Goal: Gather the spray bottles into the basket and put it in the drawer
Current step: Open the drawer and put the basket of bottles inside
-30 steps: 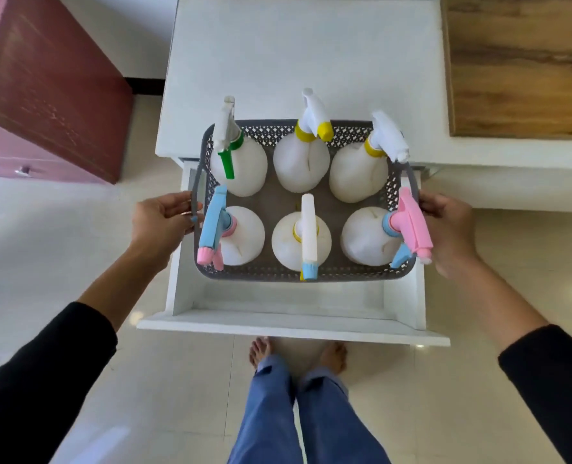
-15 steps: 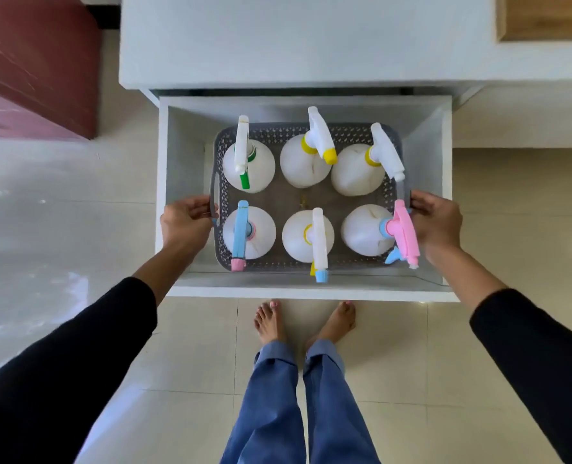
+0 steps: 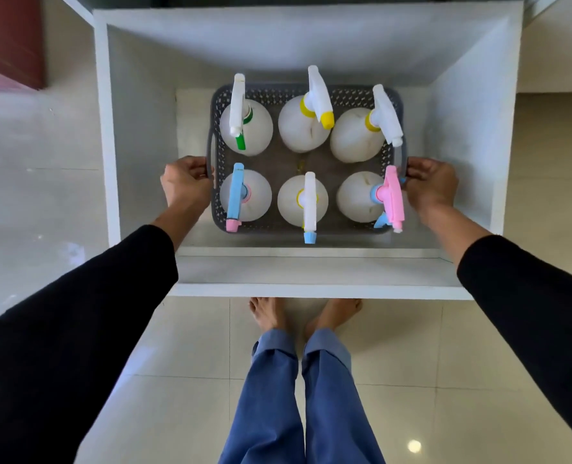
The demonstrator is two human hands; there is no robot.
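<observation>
A grey perforated basket [image 3: 306,162] sits low inside the open white drawer [image 3: 311,289], near its middle. Several white spray bottles stand upright in it in two rows. The back row has a green-nozzle bottle [image 3: 244,128] and two yellow-collared bottles [image 3: 299,128] [image 3: 355,135]. In the front row are a blue-trigger bottle [image 3: 244,195], a white-trigger bottle with a blue tip [image 3: 301,202] and a pink-trigger bottle [image 3: 361,195]. My left hand [image 3: 186,184] grips the basket's left handle. My right hand [image 3: 428,184] grips its right handle.
The drawer's white side walls [image 3: 110,145] stand close on either side of my hands. A dark red cabinet [image 3: 7,41] is at the upper left. Below the drawer front are my bare feet [image 3: 304,313] and blue trousers on a glossy tiled floor.
The basket has gone down from above the drawer's rim into the drawer, both hands still on its handles. My head has tilted down and closer, so the countertop has left the view.
</observation>
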